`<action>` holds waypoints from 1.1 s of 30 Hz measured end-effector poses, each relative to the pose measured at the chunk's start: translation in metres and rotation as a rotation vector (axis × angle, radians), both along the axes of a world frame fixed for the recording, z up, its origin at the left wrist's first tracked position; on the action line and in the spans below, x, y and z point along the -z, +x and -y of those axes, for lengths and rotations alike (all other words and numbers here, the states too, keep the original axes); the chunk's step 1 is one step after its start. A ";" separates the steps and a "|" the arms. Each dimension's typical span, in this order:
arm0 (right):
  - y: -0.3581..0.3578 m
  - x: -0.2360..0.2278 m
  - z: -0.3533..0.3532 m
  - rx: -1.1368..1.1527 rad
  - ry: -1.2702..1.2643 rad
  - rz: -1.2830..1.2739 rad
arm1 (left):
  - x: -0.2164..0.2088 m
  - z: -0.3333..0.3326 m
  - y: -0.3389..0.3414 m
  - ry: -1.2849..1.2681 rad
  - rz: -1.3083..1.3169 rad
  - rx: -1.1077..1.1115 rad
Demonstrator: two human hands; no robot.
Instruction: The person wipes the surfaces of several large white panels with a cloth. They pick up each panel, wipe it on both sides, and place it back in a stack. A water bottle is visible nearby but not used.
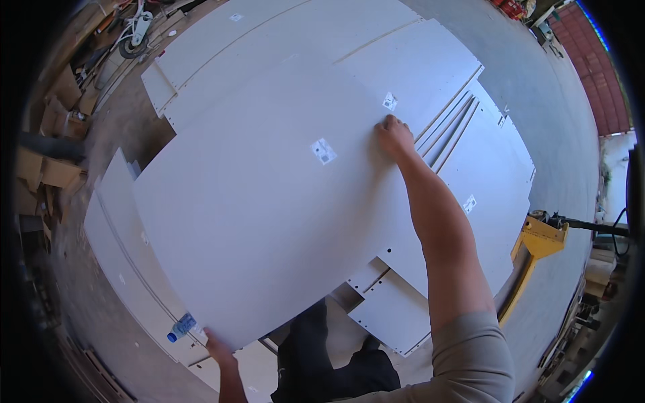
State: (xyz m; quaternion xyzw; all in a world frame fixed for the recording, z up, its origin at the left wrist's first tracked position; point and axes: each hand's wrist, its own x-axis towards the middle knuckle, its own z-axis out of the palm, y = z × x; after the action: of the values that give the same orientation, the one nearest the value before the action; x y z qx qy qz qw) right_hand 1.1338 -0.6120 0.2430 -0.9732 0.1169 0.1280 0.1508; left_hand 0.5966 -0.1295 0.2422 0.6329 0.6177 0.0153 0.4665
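Note:
A large white panel (262,201) with a label (323,152) spans the middle of the view, over other panels. At its near left corner my left hand (219,348) grips the edge, with the fingers partly hidden. My right hand (395,134), its arm stretched far forward, has its fingers curled on the panel's right edge. Beside my left hand lies a clear plastic bottle (183,326) with a blue cap. Several narrow strips (449,131) lie fanned out to the right of my right hand.
More white panels (403,60) lie in stacks behind, and others (121,228) sit to the left. A yellow pallet jack (543,238) stands at the right. Cardboard (57,168) and a scooter (138,33) are along the left. A red shutter (591,67) is at the far right.

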 end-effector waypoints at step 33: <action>-0.019 0.059 0.079 -0.029 -0.172 0.106 | 0.047 0.224 0.246 0.230 -0.127 1.246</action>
State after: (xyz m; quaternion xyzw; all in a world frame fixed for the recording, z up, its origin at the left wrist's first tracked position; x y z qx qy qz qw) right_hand 1.1149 -0.6915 0.1843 -0.9896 0.1051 0.0679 0.0708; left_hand 0.8429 -0.3537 0.1949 0.9192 0.1547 -0.2301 0.2794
